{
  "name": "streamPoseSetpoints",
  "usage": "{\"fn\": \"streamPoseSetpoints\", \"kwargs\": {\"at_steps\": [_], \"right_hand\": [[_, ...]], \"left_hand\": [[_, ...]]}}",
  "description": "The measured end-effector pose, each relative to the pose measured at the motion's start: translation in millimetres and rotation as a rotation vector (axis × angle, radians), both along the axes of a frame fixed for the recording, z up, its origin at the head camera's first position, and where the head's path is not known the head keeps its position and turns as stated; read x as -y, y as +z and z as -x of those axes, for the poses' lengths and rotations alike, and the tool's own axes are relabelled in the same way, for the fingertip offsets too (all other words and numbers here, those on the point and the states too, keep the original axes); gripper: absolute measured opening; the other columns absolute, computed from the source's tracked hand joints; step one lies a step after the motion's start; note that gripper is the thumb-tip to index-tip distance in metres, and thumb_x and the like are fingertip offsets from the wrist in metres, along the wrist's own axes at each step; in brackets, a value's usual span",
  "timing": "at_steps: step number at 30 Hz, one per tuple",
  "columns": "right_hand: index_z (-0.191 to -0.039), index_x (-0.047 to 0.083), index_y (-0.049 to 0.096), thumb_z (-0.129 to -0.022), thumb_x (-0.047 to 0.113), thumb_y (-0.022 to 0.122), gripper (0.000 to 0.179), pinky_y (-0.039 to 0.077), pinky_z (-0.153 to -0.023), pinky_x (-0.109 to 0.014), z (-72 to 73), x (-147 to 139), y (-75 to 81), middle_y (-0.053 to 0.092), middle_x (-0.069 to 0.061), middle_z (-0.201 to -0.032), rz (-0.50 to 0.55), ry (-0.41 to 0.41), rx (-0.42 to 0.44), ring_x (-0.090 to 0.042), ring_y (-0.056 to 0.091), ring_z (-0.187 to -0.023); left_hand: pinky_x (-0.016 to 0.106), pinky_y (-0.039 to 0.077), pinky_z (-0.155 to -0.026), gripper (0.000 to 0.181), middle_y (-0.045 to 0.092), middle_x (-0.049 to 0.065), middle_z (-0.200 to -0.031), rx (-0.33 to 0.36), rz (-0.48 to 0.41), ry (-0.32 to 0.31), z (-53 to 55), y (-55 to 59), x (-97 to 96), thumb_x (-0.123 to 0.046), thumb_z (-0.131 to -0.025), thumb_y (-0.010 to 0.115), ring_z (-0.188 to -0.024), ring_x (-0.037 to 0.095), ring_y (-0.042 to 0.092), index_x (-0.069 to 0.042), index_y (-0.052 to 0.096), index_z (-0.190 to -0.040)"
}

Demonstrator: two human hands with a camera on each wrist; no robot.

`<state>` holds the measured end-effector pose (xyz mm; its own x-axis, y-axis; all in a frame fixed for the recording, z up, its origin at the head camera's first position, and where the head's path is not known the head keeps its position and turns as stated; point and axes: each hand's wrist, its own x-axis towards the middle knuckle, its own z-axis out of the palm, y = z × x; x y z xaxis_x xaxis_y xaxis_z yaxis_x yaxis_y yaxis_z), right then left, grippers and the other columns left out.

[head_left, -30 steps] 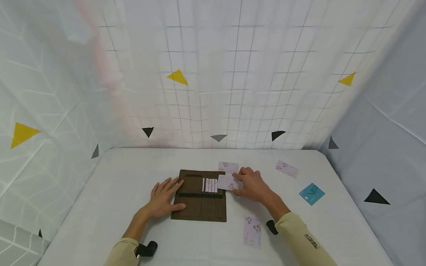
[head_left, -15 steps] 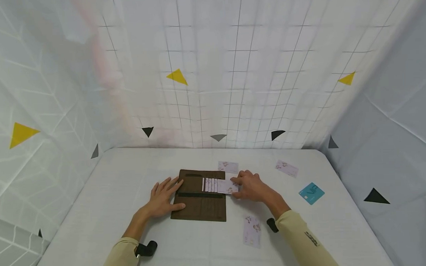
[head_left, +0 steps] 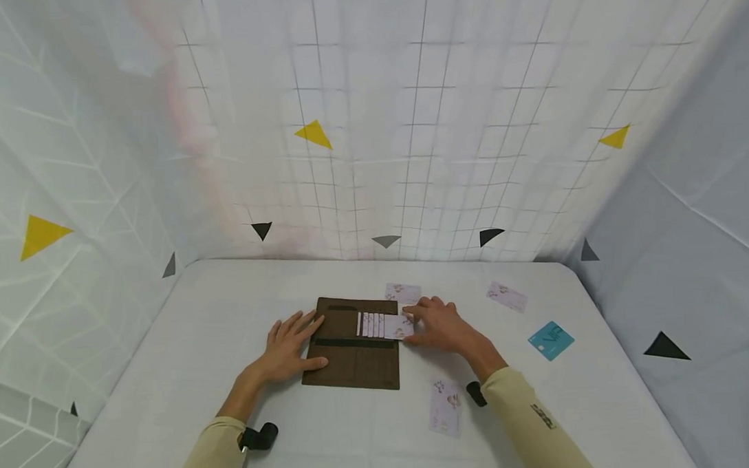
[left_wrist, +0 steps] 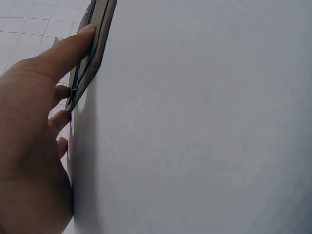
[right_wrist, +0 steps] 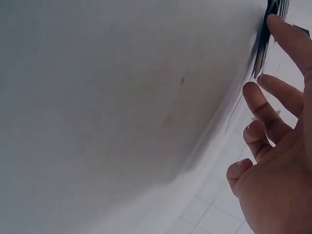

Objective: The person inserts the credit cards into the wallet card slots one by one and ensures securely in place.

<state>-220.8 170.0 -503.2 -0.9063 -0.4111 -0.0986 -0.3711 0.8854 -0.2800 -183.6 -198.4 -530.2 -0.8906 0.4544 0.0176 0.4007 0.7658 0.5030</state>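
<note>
A brown wallet [head_left: 350,369] lies spread flat in the middle of the table. Several pale floral cards [head_left: 370,324] stick out in an overlapping row from the slots of its upper half. My left hand [head_left: 282,354] rests at the wallet's left edge with fingers spread, thumb on the lower half and fingertips on the upper. Between thumb and index finger, my right hand [head_left: 442,326] pinches the right end of a floral card [head_left: 398,327]. This card lies in line with the row, its left end hidden in the slots and its right end past the wallet's edge.
Loose floral cards lie behind the wallet [head_left: 404,292], at the back right [head_left: 507,296] and in front of the right hand [head_left: 444,408]. A blue VIP card [head_left: 551,341] lies at the right. White sheeting [head_left: 384,158] surrounds the table.
The right hand has lowered its card in line with the row and moved it left, farther into the wallet. The left hand has stayed at the wallet's left edge.
</note>
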Motion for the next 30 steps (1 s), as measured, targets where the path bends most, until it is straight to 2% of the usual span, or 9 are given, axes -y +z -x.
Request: {"fn": "streamPoseSetpoints", "kwargs": {"at_steps": [7, 19, 30], "right_hand": [[-0.127, 0.023, 0.066, -0.08, 0.052, 0.081, 0.057, 0.037, -0.082, -0.042, 4.3, -9, -2.3, 0.064, 0.003, -0.112, -0.011, -0.055, -0.036, -0.021, 0.054, -0.111], [-0.124, 0.022, 0.067, -0.079, 0.049, 0.083, 0.055, 0.038, -0.084, -0.043, 4.2, -12, -4.4, 0.064, 0.006, -0.106, -0.001, -0.031, -0.043, -0.02, 0.054, -0.106], [-0.119, 0.021, 0.07, -0.077, 0.05, 0.084, 0.053, 0.038, -0.088, -0.046, 7.1, 8, -1.0, 0.065, 0.006, -0.107, 0.005, -0.006, -0.057, -0.02, 0.053, -0.108]], "left_hand": [[0.073, 0.003, -0.113, 0.088, 0.027, 0.014, -0.165, -0.003, 0.004, 0.004, 0.9, -0.8, 1.5, -0.053, -0.088, 0.072, -0.151, 0.044, 0.014, -0.014, 0.035, -0.158], [0.071, 0.001, -0.114, 0.089, 0.024, 0.013, -0.166, 0.015, 0.007, 0.003, 0.1, -2.0, 0.6, -0.054, -0.088, 0.071, -0.152, 0.043, 0.012, -0.014, 0.034, -0.158], [0.072, 0.001, -0.113, 0.087, 0.026, 0.015, -0.165, -0.012, -0.016, -0.002, -1.3, -0.5, 0.5, -0.05, -0.088, 0.073, -0.151, 0.044, 0.014, -0.013, 0.035, -0.158]]}}
